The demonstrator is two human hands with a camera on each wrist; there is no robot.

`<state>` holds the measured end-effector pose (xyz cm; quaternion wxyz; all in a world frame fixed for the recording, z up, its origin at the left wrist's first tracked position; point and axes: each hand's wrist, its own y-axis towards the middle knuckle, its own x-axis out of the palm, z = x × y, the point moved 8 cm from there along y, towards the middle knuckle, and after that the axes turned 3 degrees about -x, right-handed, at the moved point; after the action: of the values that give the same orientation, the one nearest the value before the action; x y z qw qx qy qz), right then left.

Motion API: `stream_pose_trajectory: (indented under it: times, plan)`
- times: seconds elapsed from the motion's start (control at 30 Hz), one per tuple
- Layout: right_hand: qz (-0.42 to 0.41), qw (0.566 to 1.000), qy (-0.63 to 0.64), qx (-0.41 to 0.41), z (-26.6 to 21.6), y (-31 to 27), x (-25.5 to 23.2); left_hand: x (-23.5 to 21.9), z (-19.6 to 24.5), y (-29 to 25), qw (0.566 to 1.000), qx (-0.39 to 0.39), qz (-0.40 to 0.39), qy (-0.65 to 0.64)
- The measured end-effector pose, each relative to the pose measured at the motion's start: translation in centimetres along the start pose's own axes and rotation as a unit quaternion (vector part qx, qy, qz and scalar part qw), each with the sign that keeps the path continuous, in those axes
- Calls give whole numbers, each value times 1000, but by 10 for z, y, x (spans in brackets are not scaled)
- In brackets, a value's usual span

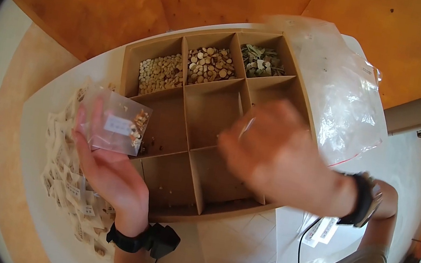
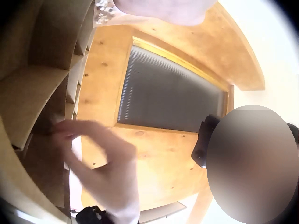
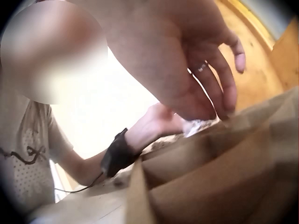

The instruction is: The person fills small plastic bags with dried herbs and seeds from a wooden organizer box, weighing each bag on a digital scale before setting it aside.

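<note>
In the head view my left hand (image 1: 116, 174) is palm up at the left side of a cardboard box (image 1: 192, 217). It holds a small clear plastic bag (image 1: 117, 142) with a white label and mixed dried bits gathered at its right side. Some of its fingers show through the film. My right hand (image 1: 283, 156), blurred and wearing a ring, hangs over the box's middle and right compartments. Thumb and index fingertips of the right hand (image 2: 105, 163) meet in the left wrist view, and nothing shows between them. Its other fingers (image 3: 226, 86) are loosely bent.
Three far compartments hold pale round grains (image 1: 160, 74), tan round slices (image 1: 210, 66) and green flakes (image 1: 261, 62). Many filled small bags (image 1: 69, 186) pile up left of the box. A large clear plastic bag (image 1: 347, 108) lies to its right, and a black cable (image 1: 301, 254) runs nearby.
</note>
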<state>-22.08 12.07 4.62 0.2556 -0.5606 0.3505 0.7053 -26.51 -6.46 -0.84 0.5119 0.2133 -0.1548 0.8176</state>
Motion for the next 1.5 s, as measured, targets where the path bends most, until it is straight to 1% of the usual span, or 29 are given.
stream_pose_trajectory:
  times: [0.03,0.07,0.1,0.13,0.17,0.2,0.3,0.4,0.5,0.6,0.7,0.8,0.9,1.0,1.1,1.2,1.3,1.33,1.37,1.43,1.5]
  plan:
    - [41,998,5,42,23,5,-5,0,0,0,1000,-2,4,4]
    - [-11,998,-28,51,43,6,4,0,-1,0,1000,-3,2,1]
    - [-93,989,23,110,68,-1,17,1,-1,0,1000,-3,-1,-2]
    - [-27,995,71,69,79,-13,31,2,0,0,1000,-3,-3,-6]
    - [-47,984,162,65,87,-14,49,2,-1,0,1000,-3,-2,-4]
    - [-67,964,252,60,89,-15,62,1,-1,0,1000,-4,0,-3]
    - [-173,932,308,75,82,-20,97,1,-1,-1,1000,-9,6,-6]
    - [-312,891,318,91,75,-27,103,0,-1,0,1000,-11,7,-3]
    - [-256,916,282,123,80,-16,80,-3,-3,2,1000,-9,-13,12]
    - [-240,934,238,118,82,-25,89,-3,-2,2,1000,-8,-22,17]
    - [-190,918,339,84,76,-16,92,-2,-3,1,1000,-14,-19,16]
    - [-108,942,304,92,75,-17,91,-3,-3,2,1000,-15,-16,20]
    - [-207,907,334,150,75,-14,95,-5,-3,3,1000,-7,-17,14]
    - [-194,915,311,170,79,-19,101,-12,-3,6,999,9,-9,33]
    - [-221,909,282,212,85,-21,103,-16,0,6,999,20,9,42]
    - [-222,919,252,204,88,-19,98,-16,3,4,999,36,28,21]
    - [-166,925,270,210,94,-2,63,-13,6,3,998,49,33,-2]
    - [-124,929,269,224,96,10,43,-13,6,2,998,51,33,-6]
    - [-82,930,268,239,94,23,21,-7,4,3,999,46,-2,-9]
    - [-22,922,340,186,70,52,-17,6,-3,3,996,34,-78,-16]
    - [43,931,354,70,37,77,-36,14,-7,0,994,-9,-104,-6]
